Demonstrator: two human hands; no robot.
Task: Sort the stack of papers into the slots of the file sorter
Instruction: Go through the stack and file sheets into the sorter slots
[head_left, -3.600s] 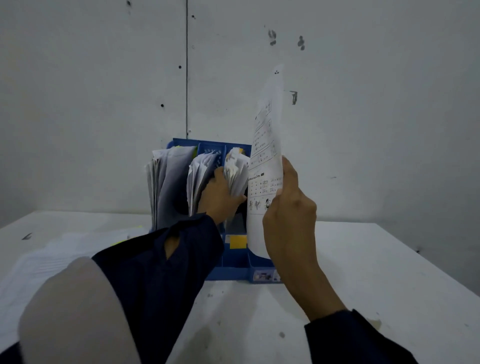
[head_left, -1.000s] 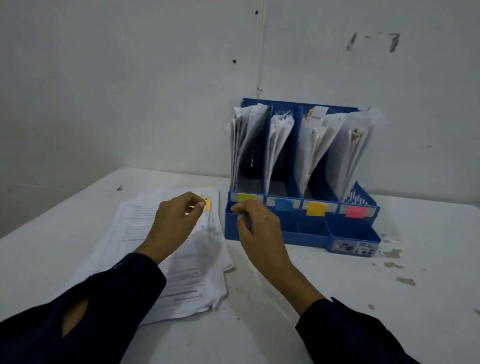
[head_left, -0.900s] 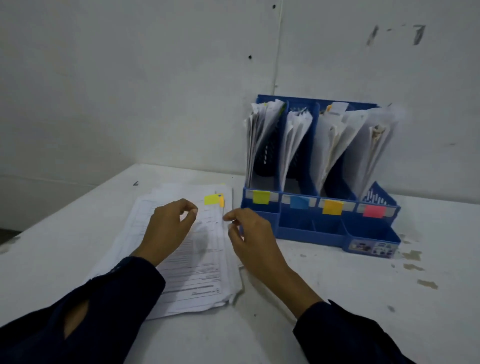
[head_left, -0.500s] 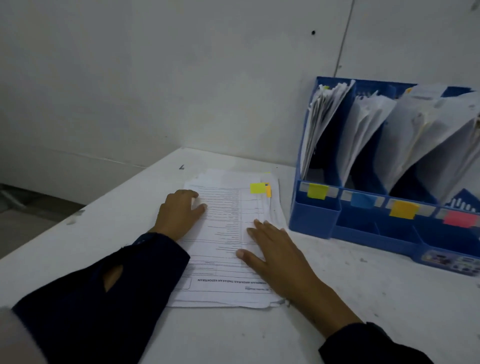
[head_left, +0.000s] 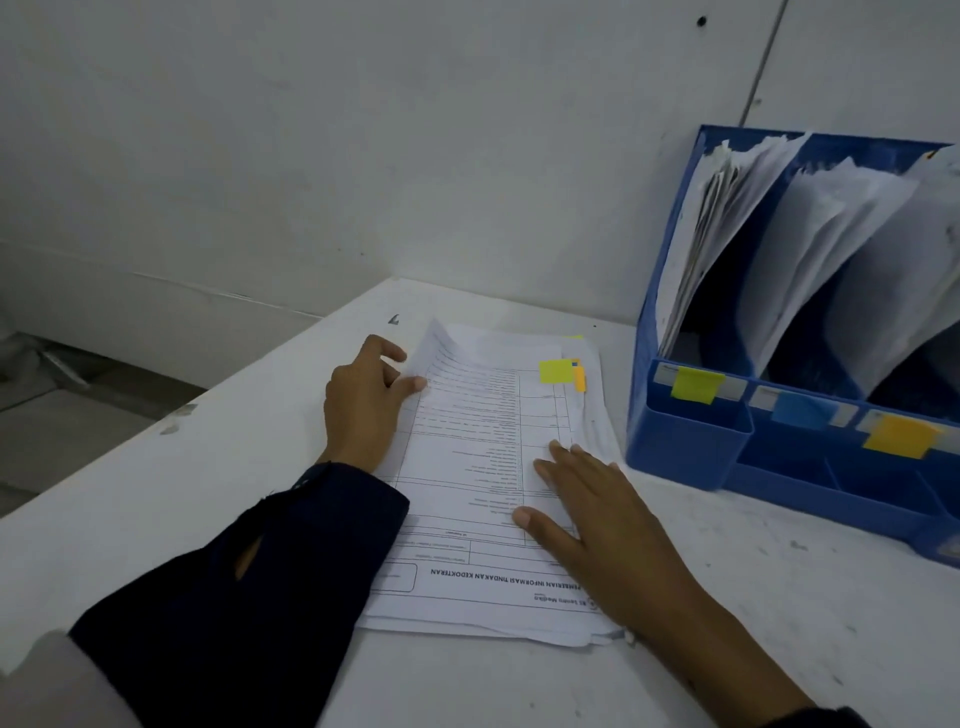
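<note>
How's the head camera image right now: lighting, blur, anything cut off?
Head view: dim and bluish, no glare; top sheet print readable under both hands, left hand, right hand; file sorter slightly soft and cut off at the right edge; wide-angle bending tilts it.

Worktop (head_left: 218, 499): white, matt, scuffed. Grey chipped patch on its left edge; small dark mark near its far corner; faint specks on its right part.

Wall (head_left: 363, 130): white, rising directly behind the worktop. Surface blotchy and worn. Thin vertical seam (head_left: 763, 62) running down the wall above the worktop's right part. Small dark hole (head_left: 702, 21) just left of the seam, high up. Low horizontal ledge line crossing the wall left of the worktop's far corner.

Floor (head_left: 67, 426): grey, seen past the worktop's left edge, dim; detail there too dark to tell.
</note>
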